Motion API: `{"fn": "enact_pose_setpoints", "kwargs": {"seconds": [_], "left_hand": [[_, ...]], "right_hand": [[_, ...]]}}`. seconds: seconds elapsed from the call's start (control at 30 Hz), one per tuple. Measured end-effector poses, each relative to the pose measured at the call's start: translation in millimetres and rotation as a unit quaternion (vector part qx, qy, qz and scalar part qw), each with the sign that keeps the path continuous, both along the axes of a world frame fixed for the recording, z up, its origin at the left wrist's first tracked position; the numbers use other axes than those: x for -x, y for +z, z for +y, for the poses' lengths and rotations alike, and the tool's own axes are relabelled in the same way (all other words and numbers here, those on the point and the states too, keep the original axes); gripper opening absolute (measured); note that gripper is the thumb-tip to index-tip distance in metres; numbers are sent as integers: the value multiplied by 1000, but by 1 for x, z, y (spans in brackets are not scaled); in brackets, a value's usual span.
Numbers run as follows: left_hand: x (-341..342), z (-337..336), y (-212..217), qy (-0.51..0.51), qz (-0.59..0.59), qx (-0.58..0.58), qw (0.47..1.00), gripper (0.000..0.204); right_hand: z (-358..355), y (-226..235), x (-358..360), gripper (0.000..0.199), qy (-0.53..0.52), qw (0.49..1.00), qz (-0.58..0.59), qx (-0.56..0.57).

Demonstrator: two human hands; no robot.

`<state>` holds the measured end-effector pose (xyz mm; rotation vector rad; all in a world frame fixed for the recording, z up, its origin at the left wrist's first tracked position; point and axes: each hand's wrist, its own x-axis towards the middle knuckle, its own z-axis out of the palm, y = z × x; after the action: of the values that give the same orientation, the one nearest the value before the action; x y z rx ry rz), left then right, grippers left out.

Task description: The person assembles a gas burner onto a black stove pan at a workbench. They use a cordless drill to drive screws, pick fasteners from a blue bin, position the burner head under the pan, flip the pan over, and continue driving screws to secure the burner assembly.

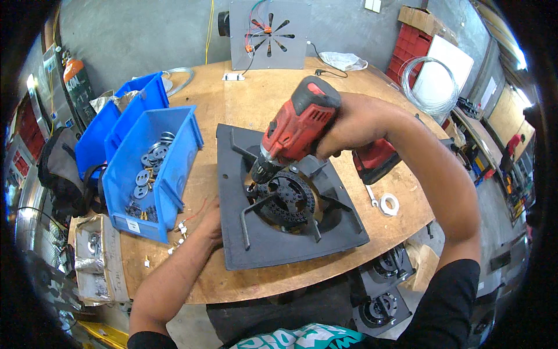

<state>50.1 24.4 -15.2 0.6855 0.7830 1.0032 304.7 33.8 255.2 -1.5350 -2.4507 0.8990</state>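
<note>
My right hand [354, 123] is wrapped round the grip of a red and black cordless drill [295, 119]. The drill's chuck points down at the left part of a black gas stove top [256, 253], beside the round burner [288, 200]. Whether the bit touches a screw there is too small to tell. The stove top has several pan-support arms and sits slightly turned on the wooden table. Against its left edge is my left hand [214, 224], with the fingers hidden behind or under the stove.
Blue bins [189, 157] with metal discs and brass fittings stand left. A cardboard box [104, 256] holds small parts. A wrench [371, 195] and white tape roll [388, 205] lie right of the stove. A grey metal panel [299, 43] stands behind; more stove tops [383, 308] sit below.
</note>
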Motion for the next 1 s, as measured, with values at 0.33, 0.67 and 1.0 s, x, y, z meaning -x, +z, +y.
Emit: {"fn": "enact_pose_setpoints", "kwargs": {"seconds": [0.33, 0.67, 1.0], "left_hand": [[-1, -2, 3, 14, -3, -25, 1000, 26], [-3, -11, 33, -5, 71, 6, 997, 31], [2, -5, 16, -65, 1, -105, 992, 18]], "right_hand": [[-1, 11, 16, 32, -50, 997, -30, 49], [3, 6, 10, 32, -112, 991, -66, 38], [-1, 9, 26, 39, -127, 989, -78, 12]]}}
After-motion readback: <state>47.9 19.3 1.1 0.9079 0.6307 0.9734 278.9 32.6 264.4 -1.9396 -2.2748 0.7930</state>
